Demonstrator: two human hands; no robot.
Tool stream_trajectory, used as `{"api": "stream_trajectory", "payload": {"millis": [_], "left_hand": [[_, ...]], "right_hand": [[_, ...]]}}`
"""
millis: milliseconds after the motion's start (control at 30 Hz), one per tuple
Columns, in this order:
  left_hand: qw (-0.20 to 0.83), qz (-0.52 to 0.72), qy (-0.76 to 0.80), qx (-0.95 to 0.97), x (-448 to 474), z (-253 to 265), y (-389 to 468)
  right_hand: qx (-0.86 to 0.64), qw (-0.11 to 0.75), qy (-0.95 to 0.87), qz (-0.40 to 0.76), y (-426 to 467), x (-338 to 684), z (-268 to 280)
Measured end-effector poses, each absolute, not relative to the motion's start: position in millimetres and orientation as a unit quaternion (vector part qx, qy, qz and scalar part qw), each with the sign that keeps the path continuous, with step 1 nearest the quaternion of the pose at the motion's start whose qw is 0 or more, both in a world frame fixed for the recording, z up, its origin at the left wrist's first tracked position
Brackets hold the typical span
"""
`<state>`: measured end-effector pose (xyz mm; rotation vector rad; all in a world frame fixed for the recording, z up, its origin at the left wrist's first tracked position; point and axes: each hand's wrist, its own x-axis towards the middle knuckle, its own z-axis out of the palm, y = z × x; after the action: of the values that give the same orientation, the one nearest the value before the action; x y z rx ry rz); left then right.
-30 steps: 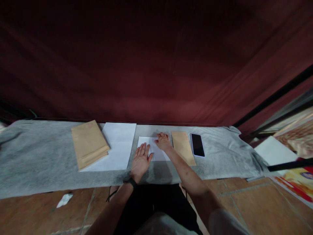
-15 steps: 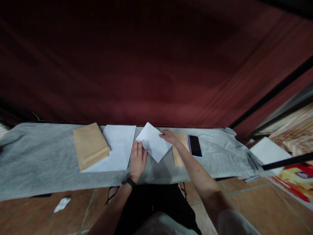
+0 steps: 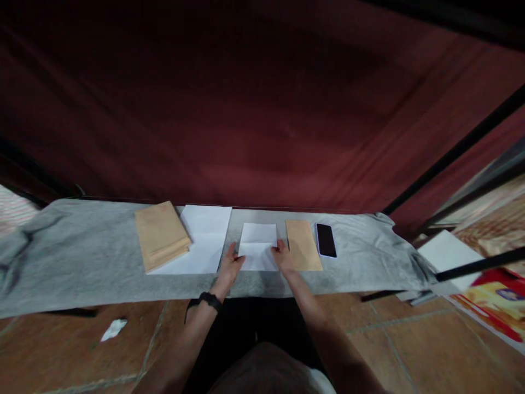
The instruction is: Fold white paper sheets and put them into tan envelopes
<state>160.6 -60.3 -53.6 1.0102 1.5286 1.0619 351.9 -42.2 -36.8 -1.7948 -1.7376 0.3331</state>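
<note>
1. Head view: a dark red cloth fills the far side, behind the work surface.
2. A grey cloth covers the long, narrow surface, perhaps as a soft base for the papers.
3. On the left lies large white paper, its left part under the brown envelope stack; the stack's weight may help hold it flat.
4. The single brown envelope lies just right of the right hand, apart from the stack and probably within easy reach.
5. The small white paper lies at the middle, between the hands; a line, likely a crease, runs across it.
6. The left hand is spread, thumb by the paper's left edge, fingers beyond it. The right thumb is at the right edge; whether that hand pinches, I cannot tell. Flanking both edges likely steadies the paper.
7. A phone lies at the far right of the papers, screen up, beside the single brown envelope.
</note>
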Motion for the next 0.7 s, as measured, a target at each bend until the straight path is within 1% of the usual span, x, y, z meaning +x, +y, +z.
{"api": "stream_trajectory", "payload": {"millis": [100, 200, 300, 367, 433, 500, 567, 700], "left_hand": [[0.428, 0.395, 0.657, 0.478, 164.7, -54.6, -63.1], [0.351, 0.334, 0.684, 0.545, 168.1, -46.8, -70.7], [0.231, 0.270, 0.711, 0.608, 172.6, -33.0, -82.4], [0.133, 0.239, 0.711, 0.648, 178.0, -25.7, -87.9], [0.069, 0.218, 0.682, 0.695, 185.2, -23.8, -89.1], [0.052, 0.198, 0.636, 0.744, 192.6, -28.3, -86.2], [0.057, 0.172, 0.611, 0.771, 197.7, -37.4, -81.5], [0.070, 0.132, 0.615, 0.774, 198.4, -55.9, -73.4]], "right_hand": [[-0.710, 0.264, -0.650, 0.059, -59.0, 350.9, -39.1], [-0.670, 0.225, -0.708, -0.004, -74.4, 348.5, -43.3], [-0.606, 0.198, -0.771, 0.003, -85.1, 344.1, -52.3], [-0.591, 0.178, -0.787, 0.020, -89.1, 341.3, -58.8], [-0.592, 0.166, -0.788, 0.032, -90.6, 339.8, -63.1], [-0.594, 0.162, -0.787, 0.043, -89.1, 340.2, -64.1], [-0.594, 0.164, -0.786, 0.055, -84.7, 342.0, -62.6], [-0.603, 0.175, -0.776, 0.063, -70.0, 346.0, -59.2]]}}
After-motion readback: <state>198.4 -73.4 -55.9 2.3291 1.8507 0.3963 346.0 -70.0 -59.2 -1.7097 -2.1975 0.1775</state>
